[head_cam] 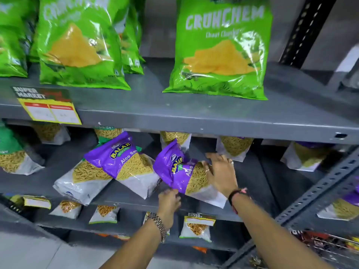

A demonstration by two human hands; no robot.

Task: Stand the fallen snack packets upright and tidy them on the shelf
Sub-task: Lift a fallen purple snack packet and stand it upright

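middle shelf, centre of frame: purple aloo sev packet tilted, leaning left, lower white corner over the shelf's front edge. left hand under its lower purple edge, fingers curled, touching; grip not confirmed. right hand spread flat against the packet's right side, fingers open. second purple packet just left, also tilted, lying over a fallen white packet. green crunchem bags upright on the shelf above.

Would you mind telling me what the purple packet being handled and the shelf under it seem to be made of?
Purple packet: glossy plastic film, judging by its creases, glare and clear window showing the sev. Shelf: apparently grey-painted metal, matte, given its thin folded front edge.
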